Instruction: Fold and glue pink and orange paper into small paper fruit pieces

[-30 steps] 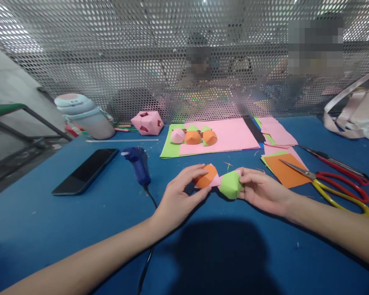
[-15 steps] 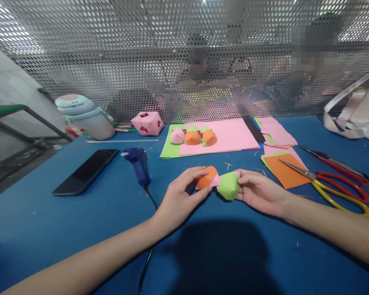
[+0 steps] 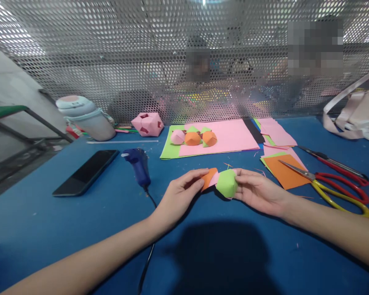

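Just above the blue table point(image 3: 64, 229), at the middle, both my hands hold one folded paper piece made of an orange unit point(image 3: 209, 178), a pink part and a green unit point(image 3: 226, 183). My left hand point(image 3: 180, 196) pinches the orange end with thumb and fingers closed. My right hand point(image 3: 260, 191) grips the green end, fingers curled round it. The pink part between them is mostly hidden.
Behind lie pink and green paper sheets point(image 3: 230, 137) with several folded paper units point(image 3: 193, 137), a pink paper polyhedron point(image 3: 147, 123), a blue glue gun point(image 3: 139, 165), a black phone point(image 3: 86, 172) and a bottle point(image 3: 84, 116). Orange paper point(image 3: 284, 172), scissors point(image 3: 335, 184) and a bag point(image 3: 356, 114) sit right. A perforated metal screen point(image 3: 110, 49) stands behind; people are behind it.
The hands have turned the paper piece slightly and brought the two ends closer together; the orange unit now shows less and the green one sits more toward the middle.
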`<state>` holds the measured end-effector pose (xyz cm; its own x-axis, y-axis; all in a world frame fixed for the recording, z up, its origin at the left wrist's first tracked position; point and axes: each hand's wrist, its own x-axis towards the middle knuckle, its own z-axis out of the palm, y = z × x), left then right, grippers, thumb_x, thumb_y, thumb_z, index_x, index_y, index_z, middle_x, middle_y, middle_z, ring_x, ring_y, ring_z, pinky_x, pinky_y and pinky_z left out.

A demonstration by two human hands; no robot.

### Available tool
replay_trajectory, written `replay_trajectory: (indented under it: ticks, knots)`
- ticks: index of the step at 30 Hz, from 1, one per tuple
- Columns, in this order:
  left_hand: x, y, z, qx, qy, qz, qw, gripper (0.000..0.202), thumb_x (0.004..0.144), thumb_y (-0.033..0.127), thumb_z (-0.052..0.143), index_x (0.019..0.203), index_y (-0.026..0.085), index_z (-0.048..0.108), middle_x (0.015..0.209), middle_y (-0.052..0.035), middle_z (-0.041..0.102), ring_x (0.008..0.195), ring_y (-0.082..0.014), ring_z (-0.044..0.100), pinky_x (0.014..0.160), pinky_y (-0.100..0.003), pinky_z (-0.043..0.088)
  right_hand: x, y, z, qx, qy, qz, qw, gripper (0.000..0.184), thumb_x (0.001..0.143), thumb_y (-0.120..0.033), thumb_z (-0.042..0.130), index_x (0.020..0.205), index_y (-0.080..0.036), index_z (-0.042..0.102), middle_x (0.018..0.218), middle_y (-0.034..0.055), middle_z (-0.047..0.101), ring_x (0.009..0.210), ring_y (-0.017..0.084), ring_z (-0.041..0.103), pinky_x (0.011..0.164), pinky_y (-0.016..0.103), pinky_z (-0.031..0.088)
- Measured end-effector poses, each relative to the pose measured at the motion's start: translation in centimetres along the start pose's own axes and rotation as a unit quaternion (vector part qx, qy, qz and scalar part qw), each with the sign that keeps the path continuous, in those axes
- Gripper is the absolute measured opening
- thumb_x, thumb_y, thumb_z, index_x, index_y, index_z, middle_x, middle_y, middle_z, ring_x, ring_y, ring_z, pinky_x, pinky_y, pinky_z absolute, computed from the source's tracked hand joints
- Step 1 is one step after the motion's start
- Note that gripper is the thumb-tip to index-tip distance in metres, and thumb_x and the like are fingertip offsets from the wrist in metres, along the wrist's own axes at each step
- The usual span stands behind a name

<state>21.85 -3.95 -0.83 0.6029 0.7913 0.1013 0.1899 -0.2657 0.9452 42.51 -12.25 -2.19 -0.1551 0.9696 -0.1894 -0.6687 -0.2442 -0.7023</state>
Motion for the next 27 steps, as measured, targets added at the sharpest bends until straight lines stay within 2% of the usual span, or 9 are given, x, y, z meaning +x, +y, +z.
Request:
replay_trajectory:
  ticks: [5,8,11,14,17,20,23,25,27]
  knots:
    - [0.34,-0.76,0.33,-0.133,-0.016,-0.038,0.99,0.037,0.08,0.027,0.064,0.115,0.02,0.058,0.121,-0.0087,0.061,0.098,-0.0204,0.061,0.085,-0.036,0.05,-0.11,-0.1,0.26,-0.016,0.018,-0.023,0.999,0.021,0.08,-0.017,0.063,0.1,-0.018,0.056,0.097,0.0057,0.064,0.089,0.017,0.064,0.084,0.035,0.05]
    - [0.41,-0.76,0.48,-0.168,-0.029,-0.044,0.984,0.042,0.076,0.025,0.068,0.117,0.021,0.056,0.124,-0.009,0.059,0.096,-0.0187,0.061,0.082,-0.034,0.051,-0.21,-0.07,0.39,-0.048,0.043,-0.047,0.997,0.029,0.081,-0.019,0.064,0.108,-0.021,0.053,0.096,0.004,0.063,0.086,0.017,0.064,0.079,0.035,0.052]
    - [0.42,-0.63,0.5,-0.159,-0.042,-0.046,0.985,0.044,0.074,0.025,0.069,0.116,0.02,0.057,0.12,-0.0097,0.061,0.095,-0.0192,0.061,0.081,-0.034,0.051,-0.28,0.13,0.49,-0.099,0.075,-0.072,0.99,0.032,0.079,-0.024,0.067,0.108,-0.024,0.054,0.089,0.0015,0.063,0.081,0.016,0.063,0.076,0.037,0.053]
    - [0.39,-0.48,0.49,-0.131,-0.046,-0.035,0.99,0.042,0.073,0.025,0.07,0.112,0.018,0.059,0.118,-0.01,0.062,0.093,-0.0194,0.062,0.079,-0.033,0.051,-0.3,0.28,0.56,-0.135,0.092,-0.094,0.982,0.024,0.078,-0.029,0.067,0.1,-0.022,0.058,0.09,0.0018,0.062,0.079,0.016,0.062,0.072,0.034,0.053]
    - [0.33,-0.31,0.54,-0.114,-0.037,-0.037,0.992,0.043,0.072,0.026,0.07,0.113,0.018,0.059,0.113,-0.0092,0.064,0.085,-0.0171,0.063,0.076,-0.032,0.052,-0.38,0.17,0.54,-0.148,0.077,-0.103,0.981,0.02,0.081,-0.031,0.063,0.097,-0.02,0.06,0.094,0.0034,0.062,0.082,0.016,0.061,0.072,0.032,0.052]
    - [0.25,-0.15,0.61,-0.103,-0.021,-0.052,0.993,0.044,0.073,0.026,0.069,0.114,0.017,0.059,0.1,-0.0074,0.068,0.077,-0.0152,0.062,0.073,-0.032,0.052,-0.48,0.05,0.43,-0.208,0.056,-0.102,0.971,0.028,0.082,-0.031,0.063,0.108,-0.02,0.058,0.094,0.0041,0.064,0.084,0.016,0.061,0.08,0.034,0.05]
    - [0.21,-0.1,0.67,-0.09,-0.01,-0.055,0.994,0.044,0.072,0.027,0.069,0.115,0.018,0.06,0.089,-0.0054,0.068,0.072,-0.0151,0.062,0.071,-0.032,0.052,-0.51,0.23,0.41,-0.306,0.069,-0.116,0.943,0.051,0.072,-0.022,0.072,0.12,-0.025,0.053,0.112,0.0058,0.061,0.093,0.016,0.06,0.086,0.035,0.049]
    - [0.21,-0.13,0.69,-0.091,-0.009,-0.051,0.994,0.045,0.072,0.028,0.069,0.115,0.018,0.06,0.088,-0.0052,0.067,0.071,-0.0151,0.061,0.071,-0.032,0.052,-0.55,0.46,0.48,-0.337,0.078,-0.134,0.929,0.058,0.068,-0.018,0.073,0.121,-0.029,0.054,0.134,0.0055,0.047,0.1,0.017,0.059,0.085,0.033,0.05]
    - [0.22,-0.17,0.68,-0.094,-0.012,-0.048,0.994,0.046,0.072,0.028,0.069,0.117,0.017,0.06,0.087,-0.0052,0.067,0.071,-0.0146,0.06,0.072,-0.033,0.052,-0.64,0.65,0.53,-0.354,0.074,-0.14,0.922,0.056,0.068,-0.018,0.072,0.121,-0.032,0.056,0.145,0.0027,0.034,0.102,0.017,0.058,0.084,0.033,0.052]
